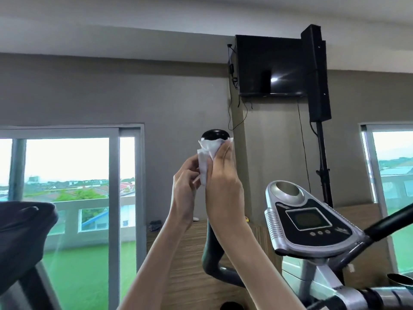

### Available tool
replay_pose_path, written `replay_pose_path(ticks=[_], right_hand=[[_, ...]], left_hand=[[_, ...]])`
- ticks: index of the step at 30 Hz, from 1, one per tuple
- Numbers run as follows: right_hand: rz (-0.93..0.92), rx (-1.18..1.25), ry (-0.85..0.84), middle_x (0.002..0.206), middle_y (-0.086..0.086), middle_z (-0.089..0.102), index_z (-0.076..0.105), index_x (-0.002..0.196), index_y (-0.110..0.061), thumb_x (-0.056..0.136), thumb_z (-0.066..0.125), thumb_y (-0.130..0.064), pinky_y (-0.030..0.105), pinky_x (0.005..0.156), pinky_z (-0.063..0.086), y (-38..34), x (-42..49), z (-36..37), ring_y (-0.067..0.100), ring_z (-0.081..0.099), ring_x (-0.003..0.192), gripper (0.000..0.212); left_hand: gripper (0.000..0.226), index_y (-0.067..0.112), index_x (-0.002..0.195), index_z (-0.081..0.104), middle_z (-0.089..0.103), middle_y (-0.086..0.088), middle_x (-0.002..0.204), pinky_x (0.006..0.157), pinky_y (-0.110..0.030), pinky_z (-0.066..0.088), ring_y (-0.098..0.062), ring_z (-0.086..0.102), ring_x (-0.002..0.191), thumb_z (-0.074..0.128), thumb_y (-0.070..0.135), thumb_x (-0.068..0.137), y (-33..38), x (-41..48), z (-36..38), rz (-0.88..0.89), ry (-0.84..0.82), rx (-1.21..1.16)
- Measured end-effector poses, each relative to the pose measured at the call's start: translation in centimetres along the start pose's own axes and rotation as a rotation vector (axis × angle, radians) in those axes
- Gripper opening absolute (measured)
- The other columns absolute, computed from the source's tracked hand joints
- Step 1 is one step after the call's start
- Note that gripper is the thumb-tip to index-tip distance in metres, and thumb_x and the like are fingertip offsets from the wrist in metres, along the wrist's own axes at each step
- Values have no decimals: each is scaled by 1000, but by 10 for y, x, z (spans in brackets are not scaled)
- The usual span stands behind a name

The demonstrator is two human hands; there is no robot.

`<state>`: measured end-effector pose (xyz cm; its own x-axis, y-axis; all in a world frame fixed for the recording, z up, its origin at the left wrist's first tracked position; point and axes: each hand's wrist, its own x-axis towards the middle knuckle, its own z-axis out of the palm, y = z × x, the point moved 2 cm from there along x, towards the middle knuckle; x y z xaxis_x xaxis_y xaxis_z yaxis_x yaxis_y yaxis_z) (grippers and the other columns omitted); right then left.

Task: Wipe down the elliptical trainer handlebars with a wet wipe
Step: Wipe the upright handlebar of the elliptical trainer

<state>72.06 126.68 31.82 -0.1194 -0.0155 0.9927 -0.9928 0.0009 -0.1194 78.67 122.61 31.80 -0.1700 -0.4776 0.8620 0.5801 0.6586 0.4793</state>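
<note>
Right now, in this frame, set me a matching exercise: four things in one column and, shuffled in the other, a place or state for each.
Things
1. wet wipe
2. console
3. television
4. speaker

Places or states
A. mounted high on the wall, screen dark
B. tall black box on a pole, at the television's right edge
C. wrapped round the handlebar top, gripped by the left hand and right hand
D. silver and black, lower right of both hands

Pairs: 1-C, 2-D, 3-A, 4-B
</note>
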Motion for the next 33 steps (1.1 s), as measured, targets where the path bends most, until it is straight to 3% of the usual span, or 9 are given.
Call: replay_pose_path(ticks=[3,6,8,10,12,15,18,24,33], right_hand=[[3,22,-76,117,32,61,51,123,17,45,88,5,36,62,60,7,-5,-8,34,69,93,87],[18,15,-137,116,32,61,55,120,17,41,90,5,31,62,59,6,-7,-10,32,71,88,87],[39,54,-130,132,32,49,41,132,16,63,83,1,31,76,58,0,-3,-12,33,65,105,83],[67,112,-135,146,30,33,22,142,14,93,54,-14,36,93,52,-3,2,-9,36,51,125,65],[145,184,-114,139,33,42,31,138,16,98,33,-28,42,87,55,-6,6,-7,41,57,115,59],[125,234,-73,128,34,52,45,129,18,86,64,-7,41,75,59,-1,3,-3,40,65,101,53],[1,85,-98,129,29,54,49,129,12,59,86,2,31,75,59,8,-14,-10,32,65,105,80],[-106,183,-109,144,29,36,28,141,13,68,79,4,39,100,46,23,-83,-12,34,41,132,89],[14,233,-15,135,32,47,21,140,10,78,71,-13,42,85,56,8,-40,-2,40,55,119,83]], left_hand=[[38,22,97,66,73,12,85,69,-16,51,-5,66,83,37,0,88,4,0,3,-31,77,23],[45,22,94,66,73,14,80,67,-14,50,0,65,76,31,-7,92,7,0,5,-72,146,22],[46,21,96,68,73,10,85,72,-18,50,-4,64,81,31,-6,91,9,-2,6,-80,131,32],[45,19,99,69,72,4,88,74,-22,48,-9,62,84,30,-4,91,10,-3,6,-93,112,32],[45,18,101,70,70,-1,88,72,-24,46,-14,59,84,31,-1,92,11,-4,7,-109,109,33],[41,16,102,69,71,1,86,68,-19,50,-11,62,79,32,0,93,13,-5,8,-129,140,18],[40,16,100,68,72,2,85,70,-19,52,-9,66,78,32,-1,94,16,-5,9,-140,168,19],[42,10,113,63,70,-4,104,83,-28,52,-13,66,90,29,-3,92,14,0,6,-177,92,7],[38,19,107,66,71,3,103,79,-22,50,-12,64,95,37,6,86,19,4,-1,-151,3,114]])
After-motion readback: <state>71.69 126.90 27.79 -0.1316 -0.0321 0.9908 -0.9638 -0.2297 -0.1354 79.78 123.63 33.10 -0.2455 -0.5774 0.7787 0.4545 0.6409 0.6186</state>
